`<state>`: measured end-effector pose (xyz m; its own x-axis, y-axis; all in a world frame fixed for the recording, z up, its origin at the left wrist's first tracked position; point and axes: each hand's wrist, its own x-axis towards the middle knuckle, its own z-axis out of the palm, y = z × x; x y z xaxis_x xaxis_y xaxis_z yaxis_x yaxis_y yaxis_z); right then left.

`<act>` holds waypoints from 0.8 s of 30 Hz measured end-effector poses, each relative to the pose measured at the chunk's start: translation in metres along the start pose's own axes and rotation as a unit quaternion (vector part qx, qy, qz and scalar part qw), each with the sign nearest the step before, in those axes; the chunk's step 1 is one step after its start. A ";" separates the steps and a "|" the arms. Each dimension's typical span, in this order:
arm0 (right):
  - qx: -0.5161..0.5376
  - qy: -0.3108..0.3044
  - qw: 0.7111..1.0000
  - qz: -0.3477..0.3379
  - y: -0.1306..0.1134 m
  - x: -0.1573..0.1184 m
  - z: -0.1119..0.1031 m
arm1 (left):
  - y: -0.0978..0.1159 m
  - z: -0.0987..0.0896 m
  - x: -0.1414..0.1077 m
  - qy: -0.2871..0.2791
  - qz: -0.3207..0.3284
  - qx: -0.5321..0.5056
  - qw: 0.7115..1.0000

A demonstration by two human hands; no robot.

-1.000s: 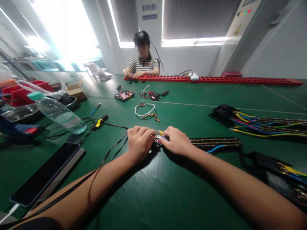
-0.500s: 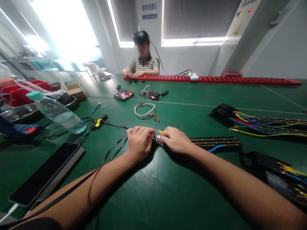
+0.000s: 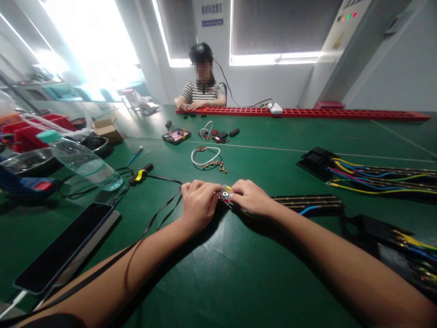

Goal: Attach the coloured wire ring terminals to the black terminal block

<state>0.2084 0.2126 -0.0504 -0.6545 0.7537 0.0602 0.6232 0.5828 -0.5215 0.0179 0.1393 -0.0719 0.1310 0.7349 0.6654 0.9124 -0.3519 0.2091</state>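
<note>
My left hand (image 3: 201,200) and my right hand (image 3: 251,198) nearly meet at the middle of the green table. Small ring terminals (image 3: 226,194) with yellow, blue and red sleeves show between the fingertips. My right fingers pinch these wire ends. The fingers of my left hand are bent together at the other side, and what they grip is mostly hidden. From beneath my right hand a black strip with brass-coloured rails (image 3: 307,203) runs to the right, a blue wire (image 3: 309,210) on it. Just beyond the hands lies a cluster of small brass screws (image 3: 218,165).
On the left are a phone (image 3: 64,246), a water bottle (image 3: 83,164), a black cable (image 3: 160,209) and a blue screwdriver (image 3: 135,155). Wired black strips (image 3: 375,177) lie at right. Across the table, a person in a striped shirt (image 3: 206,93) sits behind a long red rail (image 3: 307,113).
My left fingertips have shifted slightly right, closer to the ring terminals. My right hand has moved very little, and the terminals have turned a bit between the fingers.
</note>
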 end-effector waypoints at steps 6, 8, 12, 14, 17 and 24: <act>0.017 -0.003 1.000 -0.002 -0.001 0.000 -0.002 | 0.001 -0.004 0.003 -0.011 -0.004 -0.022 1.000; 0.025 -0.002 1.000 -0.009 0.000 0.000 -0.002 | 0.002 -0.005 0.004 -0.023 -0.014 -0.035 0.999; 0.027 0.006 1.000 -0.009 0.001 0.000 -0.002 | 0.003 -0.007 0.007 -0.045 -0.037 -0.052 0.997; 0.029 0.004 1.000 -0.003 0.002 0.001 -0.001 | 0.003 -0.008 0.009 -0.053 -0.046 -0.059 0.996; 0.039 0.000 0.999 -0.002 0.003 0.001 -0.001 | 0.004 -0.009 0.011 -0.074 -0.063 -0.068 0.993; 0.048 0.003 0.999 -0.015 0.006 0.002 0.001 | 0.004 -0.011 0.011 -0.091 -0.074 -0.054 0.992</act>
<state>0.2106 0.2171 -0.0541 -0.6687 0.7390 0.0820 0.5594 0.5728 -0.5992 0.0188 0.1398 -0.0559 0.0754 0.8723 0.4830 0.8813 -0.2850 0.3770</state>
